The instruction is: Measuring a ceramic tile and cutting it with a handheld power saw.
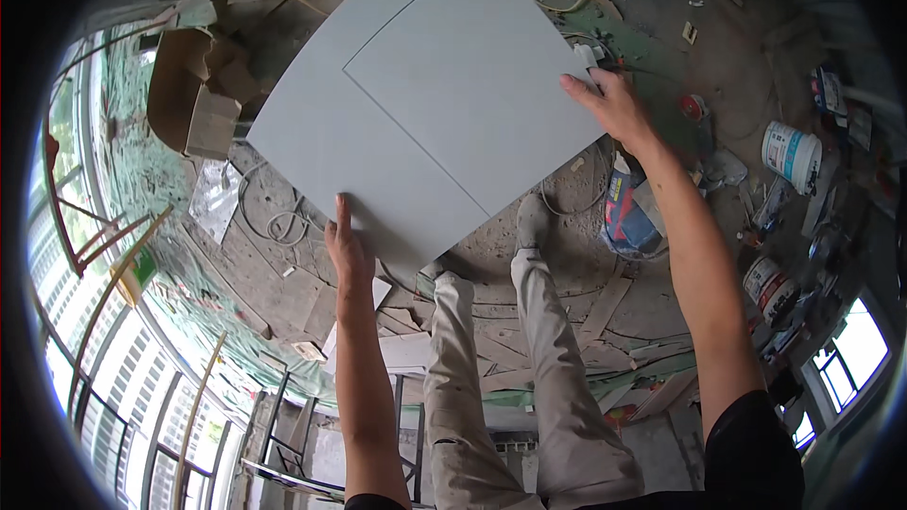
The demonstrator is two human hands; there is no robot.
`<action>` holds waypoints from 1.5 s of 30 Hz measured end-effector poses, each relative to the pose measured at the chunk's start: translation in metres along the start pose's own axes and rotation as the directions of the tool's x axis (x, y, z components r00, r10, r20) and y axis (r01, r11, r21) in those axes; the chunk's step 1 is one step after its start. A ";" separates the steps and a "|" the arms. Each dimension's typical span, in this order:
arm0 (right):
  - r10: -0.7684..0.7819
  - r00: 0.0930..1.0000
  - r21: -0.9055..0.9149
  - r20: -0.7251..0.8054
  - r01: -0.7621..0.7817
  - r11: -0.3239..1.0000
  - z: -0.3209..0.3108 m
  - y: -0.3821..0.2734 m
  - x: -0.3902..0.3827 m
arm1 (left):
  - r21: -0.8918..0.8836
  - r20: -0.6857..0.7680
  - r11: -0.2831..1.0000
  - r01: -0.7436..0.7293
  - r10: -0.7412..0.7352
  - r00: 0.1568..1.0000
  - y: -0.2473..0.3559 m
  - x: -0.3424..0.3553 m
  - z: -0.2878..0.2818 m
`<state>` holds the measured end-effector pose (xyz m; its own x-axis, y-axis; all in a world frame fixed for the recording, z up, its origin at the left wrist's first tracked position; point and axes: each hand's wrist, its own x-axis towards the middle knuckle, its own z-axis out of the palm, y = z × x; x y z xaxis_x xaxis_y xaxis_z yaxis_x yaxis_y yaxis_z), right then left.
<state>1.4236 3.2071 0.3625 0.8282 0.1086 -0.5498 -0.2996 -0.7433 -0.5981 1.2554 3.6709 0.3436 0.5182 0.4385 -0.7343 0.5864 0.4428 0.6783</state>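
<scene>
I hold a large light grey square panel [425, 104] out in front of me, tilted like a diamond, with a thin straight groove marking a smaller square on its face. My left hand [348, 250] presses flat against the panel's lower left edge, fingers pointing up. On the right edge, my right hand [614, 106] grips the panel with the fingers curled over it. My legs in beige trousers [510, 368] and grey shoes stand below the panel on the littered floor.
The concrete floor [661, 9] is strewn with wood scraps, cables and debris. A torn cardboard box [194, 94] lies at the left. Paint buckets [792, 153] and cans stand at the right, a blue bag [628, 212] near my right foot. Windows curve along the left rim.
</scene>
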 end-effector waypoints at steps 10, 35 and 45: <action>0.101 0.879 -0.044 -0.466 -0.137 0.990 0.008 -0.033 -0.061 | 0.055 0.006 0.993 -0.104 0.103 0.995 -0.006 0.010 -0.007; 0.240 0.864 0.187 -0.442 -0.173 0.967 0.113 -0.101 -0.051 | -0.340 -0.290 0.929 0.148 -0.253 0.923 -0.006 -0.187 -0.213; -0.120 0.939 -0.584 -0.321 -0.097 0.806 0.087 -0.080 -0.046 | -0.437 -0.409 0.874 0.213 -0.404 0.818 -0.033 -0.256 -0.233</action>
<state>1.3681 3.3185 0.3851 0.9661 -0.0205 -0.2573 -0.0446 -0.9951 -0.0881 0.9579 3.7262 0.5159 -0.0676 0.4996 -0.8636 0.3511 0.8221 0.4481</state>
